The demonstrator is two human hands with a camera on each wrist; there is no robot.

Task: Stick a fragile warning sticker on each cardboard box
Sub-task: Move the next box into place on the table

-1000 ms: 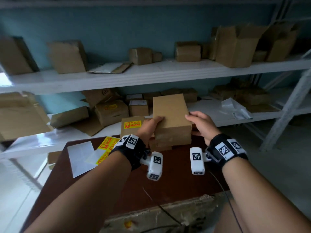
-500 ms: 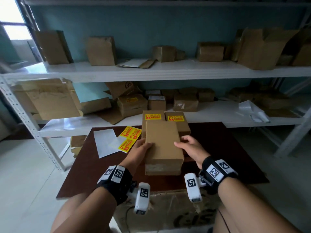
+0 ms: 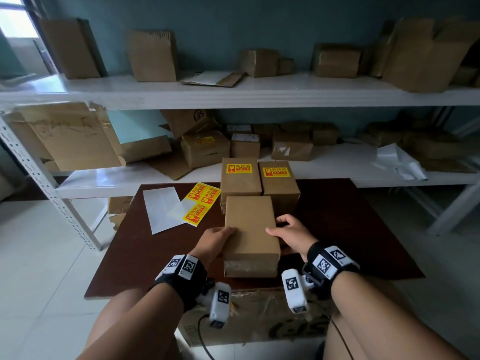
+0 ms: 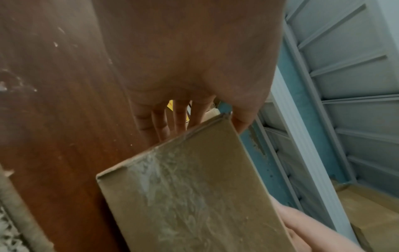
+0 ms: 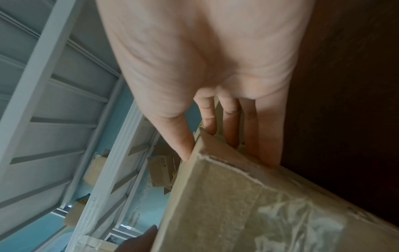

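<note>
A plain, matte brown cardboard box (image 3: 250, 229), oblong with crinkled clear tape on its near end, is gripped by left hand (image 3: 213, 241) and right hand (image 3: 292, 235), thumbs on top, fingers down its sides.

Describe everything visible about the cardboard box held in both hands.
The plain box is brown cardboard, oblong, closed, with no sticker on its top; clear tape crosses its near end. It lies flat, long axis away from the person, over the brown table, held by left hand and right hand at its sides.
</note>
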